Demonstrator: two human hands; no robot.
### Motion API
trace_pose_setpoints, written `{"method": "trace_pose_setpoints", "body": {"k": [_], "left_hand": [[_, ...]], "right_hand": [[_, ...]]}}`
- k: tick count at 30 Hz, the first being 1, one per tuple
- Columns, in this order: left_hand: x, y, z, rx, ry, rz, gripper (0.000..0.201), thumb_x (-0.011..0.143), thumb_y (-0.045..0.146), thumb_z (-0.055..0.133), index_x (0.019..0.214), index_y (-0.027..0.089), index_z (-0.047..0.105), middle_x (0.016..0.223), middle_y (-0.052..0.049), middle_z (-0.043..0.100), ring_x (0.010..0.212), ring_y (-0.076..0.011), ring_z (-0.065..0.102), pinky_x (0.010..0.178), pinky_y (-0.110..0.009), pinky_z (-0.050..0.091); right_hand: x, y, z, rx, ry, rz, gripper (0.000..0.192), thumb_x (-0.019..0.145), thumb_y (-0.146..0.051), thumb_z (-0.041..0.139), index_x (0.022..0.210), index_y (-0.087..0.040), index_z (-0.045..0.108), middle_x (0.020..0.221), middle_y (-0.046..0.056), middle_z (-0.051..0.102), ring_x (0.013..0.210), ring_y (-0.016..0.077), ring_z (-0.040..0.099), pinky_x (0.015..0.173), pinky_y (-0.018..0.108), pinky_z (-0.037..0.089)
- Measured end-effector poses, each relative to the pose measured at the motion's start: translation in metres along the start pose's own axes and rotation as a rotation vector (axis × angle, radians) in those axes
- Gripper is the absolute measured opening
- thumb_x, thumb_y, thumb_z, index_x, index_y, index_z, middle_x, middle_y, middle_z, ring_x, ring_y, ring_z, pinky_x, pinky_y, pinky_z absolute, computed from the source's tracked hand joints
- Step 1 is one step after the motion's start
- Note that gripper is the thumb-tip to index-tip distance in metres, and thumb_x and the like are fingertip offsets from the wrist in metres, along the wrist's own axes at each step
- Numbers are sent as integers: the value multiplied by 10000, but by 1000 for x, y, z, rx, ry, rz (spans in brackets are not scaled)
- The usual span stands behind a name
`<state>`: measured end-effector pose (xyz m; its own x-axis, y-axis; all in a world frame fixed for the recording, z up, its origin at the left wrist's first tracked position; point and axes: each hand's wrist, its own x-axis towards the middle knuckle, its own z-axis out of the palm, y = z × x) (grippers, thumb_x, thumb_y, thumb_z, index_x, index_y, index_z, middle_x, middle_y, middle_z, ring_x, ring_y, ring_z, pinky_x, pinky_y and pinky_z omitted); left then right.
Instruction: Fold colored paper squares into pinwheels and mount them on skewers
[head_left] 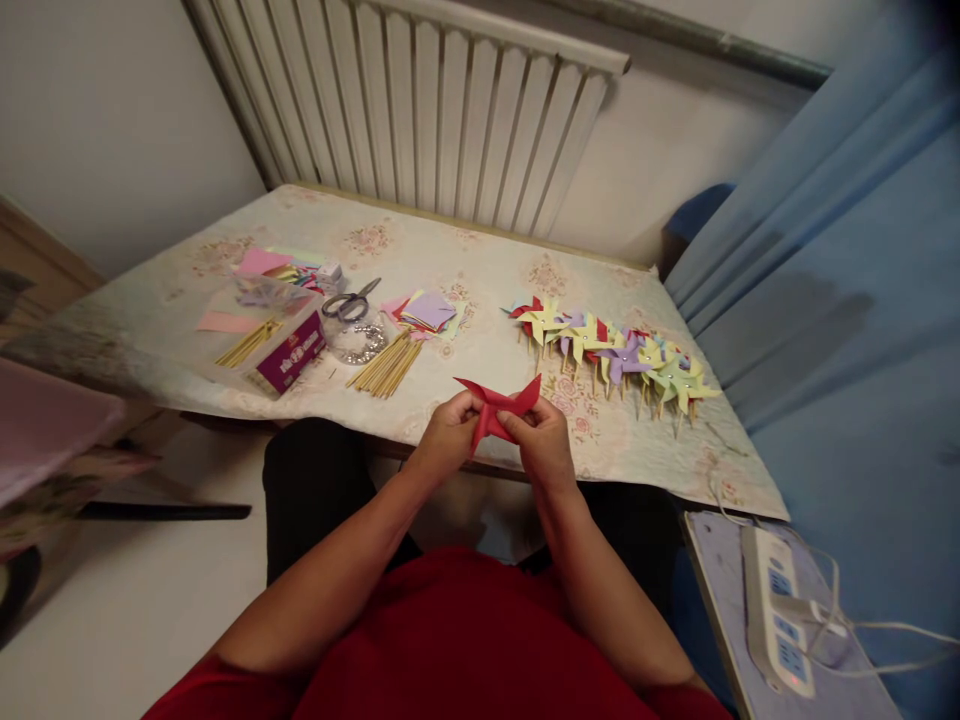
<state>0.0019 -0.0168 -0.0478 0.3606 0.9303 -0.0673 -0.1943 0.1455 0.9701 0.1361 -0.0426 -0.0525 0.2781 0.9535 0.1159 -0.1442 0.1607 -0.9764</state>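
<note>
A red paper pinwheel with pointed blades is held at the table's front edge, between my two hands. My left hand is closed on its left side. On its right side, my right hand pinches the paper, the thumb lying over the middle. No stick shows on this pinwheel. Left of my hands lies a fanned bundle of wooden sticks, with a stack of colored paper pieces behind it. Several finished pinwheels on sticks lie in a row to the right.
On the left of the floral tablecloth stand a purple-and-clear box of sticks, a round container of small metal pieces, scissors and a bag of colored paper. A power strip with cords lies at lower right.
</note>
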Motion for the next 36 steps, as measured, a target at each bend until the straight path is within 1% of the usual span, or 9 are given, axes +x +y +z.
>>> {"method": "trace_pose_setpoints", "body": {"k": [4, 7, 12, 16, 18, 23, 31, 36], "left_hand": [[-2, 2, 1, 0, 17, -11, 115, 730, 261, 638, 725, 170, 569, 558, 57, 510, 456, -58, 358, 448, -191, 244], [-1, 3, 1, -7, -11, -55, 95, 733, 254, 619, 747, 176, 567, 554, 60, 513, 436, -54, 352, 435, -187, 233], [1, -5, -3, -13, -94, -101, 156, 708, 287, 647, 753, 162, 564, 621, 30, 579, 508, -71, 478, 516, -198, 368], [-2, -17, -9, 37, -126, -216, 183, 705, 300, 653, 750, 158, 546, 640, 26, 593, 507, -79, 519, 530, -210, 397], [-3, -21, -13, 55, -138, -244, 178, 705, 293, 650, 753, 158, 544, 645, 24, 597, 514, -84, 535, 540, -214, 406], [-4, -29, -15, 53, -145, -249, 173, 700, 280, 655, 738, 160, 537, 614, 28, 589, 499, -81, 523, 532, -209, 396], [-6, -36, -12, 36, -156, -281, 216, 703, 310, 676, 729, 164, 519, 609, 27, 579, 498, -87, 531, 501, -210, 410], [-8, -40, -14, 115, -202, -333, 207, 722, 324, 658, 741, 166, 526, 626, 27, 582, 507, -97, 559, 497, -218, 427]], "right_hand": [[1, 1, 2, 26, 1, 17, 198, 621, -255, 768, 794, -207, 685, 773, -3, 717, 729, 179, 656, 709, 316, 539], [4, 3, 1, 71, 5, 57, 220, 609, -257, 769, 807, -202, 688, 793, 3, 725, 730, 178, 658, 713, 318, 538], [10, 6, -7, 200, 54, 124, 236, 591, -234, 775, 804, -178, 691, 756, 4, 719, 646, 141, 632, 657, 282, 515], [15, 9, -18, 237, 106, 171, 259, 557, -236, 806, 779, -167, 693, 718, 2, 707, 593, 120, 608, 613, 264, 507], [16, 10, -22, 245, 114, 201, 271, 550, -235, 810, 786, -160, 699, 732, 10, 714, 596, 119, 614, 616, 261, 509], [16, 14, -24, 268, 88, 231, 271, 542, -226, 807, 782, -155, 703, 727, 13, 717, 589, 119, 617, 601, 252, 509], [17, 19, -28, 298, 104, 246, 264, 529, -201, 807, 768, -151, 706, 732, 15, 724, 606, 121, 630, 604, 242, 529], [19, 22, -32, 307, 117, 268, 256, 524, -205, 816, 744, -152, 696, 696, 9, 710, 573, 117, 616, 578, 247, 538]]}}
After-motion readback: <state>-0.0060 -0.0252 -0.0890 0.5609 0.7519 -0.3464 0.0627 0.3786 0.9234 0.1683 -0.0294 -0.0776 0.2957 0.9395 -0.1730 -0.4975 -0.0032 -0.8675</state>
